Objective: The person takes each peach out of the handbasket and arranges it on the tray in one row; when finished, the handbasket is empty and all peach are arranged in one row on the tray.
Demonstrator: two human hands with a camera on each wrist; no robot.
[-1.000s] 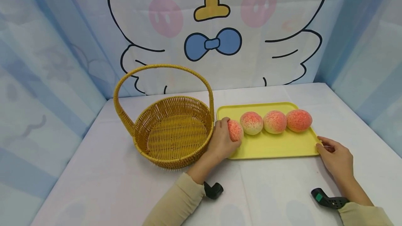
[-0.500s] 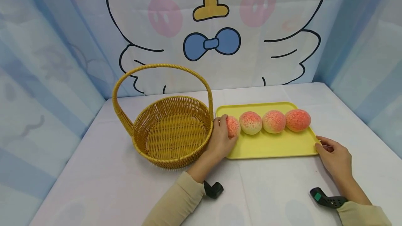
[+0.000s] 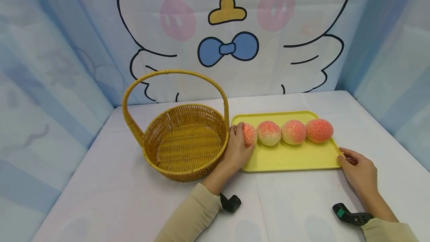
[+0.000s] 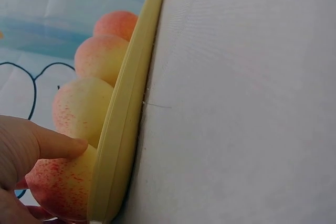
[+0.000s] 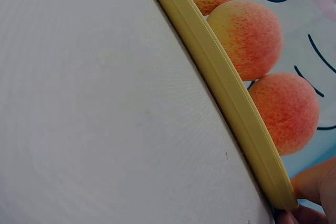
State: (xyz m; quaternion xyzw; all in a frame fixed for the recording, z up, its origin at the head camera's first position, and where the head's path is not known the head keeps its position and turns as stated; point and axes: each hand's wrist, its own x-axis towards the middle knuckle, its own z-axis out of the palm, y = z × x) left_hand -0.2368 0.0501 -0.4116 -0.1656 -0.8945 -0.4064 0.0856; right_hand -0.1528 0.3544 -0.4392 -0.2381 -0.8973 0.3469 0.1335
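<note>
A yellow tray lies on the table with a row of peaches on it. My left hand grips the leftmost peach, thumb on its near side and fingers round its left. In the left wrist view the thumb presses on this red-speckled peach beside the tray rim. To its right sit a second peach, a third and a redder one at the right end. My right hand pinches the tray's right front corner; the right wrist view shows fingers at that rim end.
A wicker basket with a tall hoop handle stands just left of the tray, close to my left hand. A curtain with a cartoon character rises behind the white table; blue curtains flank it.
My left hand and the leftmost peach have shifted slightly left on the tray, then stayed put. The right hand keeps its hold on the tray corner.
</note>
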